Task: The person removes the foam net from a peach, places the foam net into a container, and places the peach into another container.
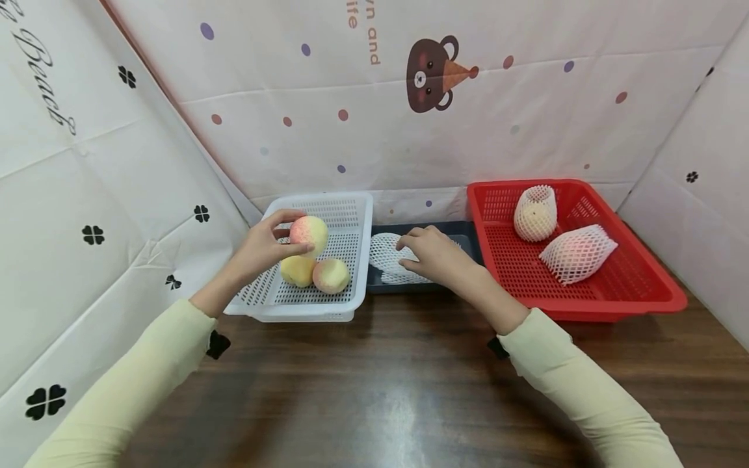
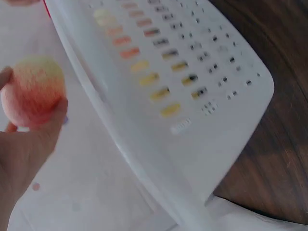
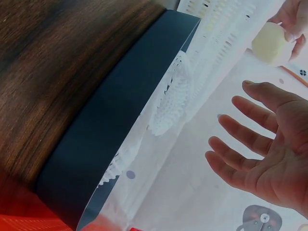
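Note:
My left hand grips a pink and yellow peach between thumb and fingers, raised over the white basket. Below it in that basket lie a yellowish fruit and another peach. The left wrist view also shows the held peach, its red side facing the camera. My right hand hovers above the dark tray, fingers spread and loosely bent with nothing held. White foam net sleeves lie in that tray, partly hidden by the right hand.
A red basket at the right holds two fruits in foam nets, one upright netted fruit and one netted fruit lying down. The brown wooden table stretches in front. Printed white cloth stands behind the containers.

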`<state>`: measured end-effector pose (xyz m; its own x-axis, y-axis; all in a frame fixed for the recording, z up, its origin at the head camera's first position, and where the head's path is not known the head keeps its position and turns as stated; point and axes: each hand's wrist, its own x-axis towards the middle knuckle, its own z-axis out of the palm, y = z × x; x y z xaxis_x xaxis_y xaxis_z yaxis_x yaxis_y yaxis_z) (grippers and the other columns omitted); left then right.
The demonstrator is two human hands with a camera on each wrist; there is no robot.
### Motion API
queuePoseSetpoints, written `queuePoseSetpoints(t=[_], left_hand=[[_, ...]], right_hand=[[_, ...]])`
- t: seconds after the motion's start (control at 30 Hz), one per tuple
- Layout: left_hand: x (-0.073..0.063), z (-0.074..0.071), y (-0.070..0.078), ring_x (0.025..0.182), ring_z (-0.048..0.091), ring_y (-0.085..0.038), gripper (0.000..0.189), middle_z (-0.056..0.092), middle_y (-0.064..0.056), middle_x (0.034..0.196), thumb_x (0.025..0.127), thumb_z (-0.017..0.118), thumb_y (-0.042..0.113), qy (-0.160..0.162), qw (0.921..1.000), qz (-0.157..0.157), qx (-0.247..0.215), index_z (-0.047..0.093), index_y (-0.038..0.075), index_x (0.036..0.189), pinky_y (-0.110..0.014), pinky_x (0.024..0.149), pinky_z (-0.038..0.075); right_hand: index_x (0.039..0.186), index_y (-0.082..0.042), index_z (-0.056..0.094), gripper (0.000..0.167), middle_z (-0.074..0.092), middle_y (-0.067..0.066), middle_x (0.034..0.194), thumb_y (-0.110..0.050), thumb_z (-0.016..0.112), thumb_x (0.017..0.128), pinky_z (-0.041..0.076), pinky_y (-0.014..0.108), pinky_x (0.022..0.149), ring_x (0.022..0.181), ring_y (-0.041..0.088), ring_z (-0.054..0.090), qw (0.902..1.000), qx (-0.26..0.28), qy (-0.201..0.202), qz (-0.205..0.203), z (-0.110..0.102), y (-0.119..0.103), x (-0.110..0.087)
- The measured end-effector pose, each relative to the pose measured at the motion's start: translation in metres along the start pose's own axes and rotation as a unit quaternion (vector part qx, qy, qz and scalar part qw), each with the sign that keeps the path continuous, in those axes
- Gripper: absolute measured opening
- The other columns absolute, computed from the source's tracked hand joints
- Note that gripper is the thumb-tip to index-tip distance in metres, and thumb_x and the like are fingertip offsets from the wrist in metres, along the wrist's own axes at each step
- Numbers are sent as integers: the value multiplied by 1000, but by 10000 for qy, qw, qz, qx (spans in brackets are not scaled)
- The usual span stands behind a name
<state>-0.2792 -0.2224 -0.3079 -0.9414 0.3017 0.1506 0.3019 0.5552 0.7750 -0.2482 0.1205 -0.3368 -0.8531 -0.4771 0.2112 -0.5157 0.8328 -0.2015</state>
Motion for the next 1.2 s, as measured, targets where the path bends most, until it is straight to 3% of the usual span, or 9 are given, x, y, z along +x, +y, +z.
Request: queuePoseSetpoints(t=[0.13, 0.3, 0.6, 0.87, 1.2], left_hand=[[12, -5, -6, 126, 57, -31, 66, 52, -4, 144, 84, 86, 25, -329, 9990, -73, -294, 54, 14, 141, -44, 102, 52], [28, -8, -9, 122, 59, -32, 64, 55, -9, 140, 86, 84, 19, -502, 9974, -169, -480, 54, 10, 141, -40, 101, 51], [56, -6, -9, 123, 58, -33, 63, 55, -8, 140, 85, 85, 23, -748, 9969, -238, 20, 55, 13, 140, -46, 102, 51], [87, 1, -10, 115, 60, -29, 58, 53, -10, 142, 85, 85, 19, -1035, 9940, -323, 122, 58, 13, 136, -40, 92, 54], [103, 6, -14, 111, 59, -27, 56, 50, -13, 144, 89, 80, 15, -1278, 9892, -639, 324, 55, 10, 138, -39, 94, 55]], right_hand=[[123, -11, 72, 32, 67, 16, 128, -26, 74, 95, 52, 51, 101, 117, 35, 59, 9999, 21, -51, 89, 0, 2, -2], [123, -11, 72, 32, 67, 15, 127, -26, 73, 95, 50, 52, 102, 118, 35, 59, 9999, 14, -71, 107, 1, 7, -2], [123, -11, 72, 32, 67, 15, 127, -26, 73, 96, 53, 50, 99, 115, 33, 61, 9997, 140, -95, 176, 8, 15, -1], [123, -11, 72, 32, 66, 16, 129, -26, 74, 94, 53, 52, 100, 116, 33, 61, 9984, 286, -135, 461, 17, 28, -2], [123, -11, 72, 32, 67, 16, 128, -25, 73, 95, 53, 52, 99, 115, 33, 62, 9987, 325, -92, 395, 18, 29, -1]])
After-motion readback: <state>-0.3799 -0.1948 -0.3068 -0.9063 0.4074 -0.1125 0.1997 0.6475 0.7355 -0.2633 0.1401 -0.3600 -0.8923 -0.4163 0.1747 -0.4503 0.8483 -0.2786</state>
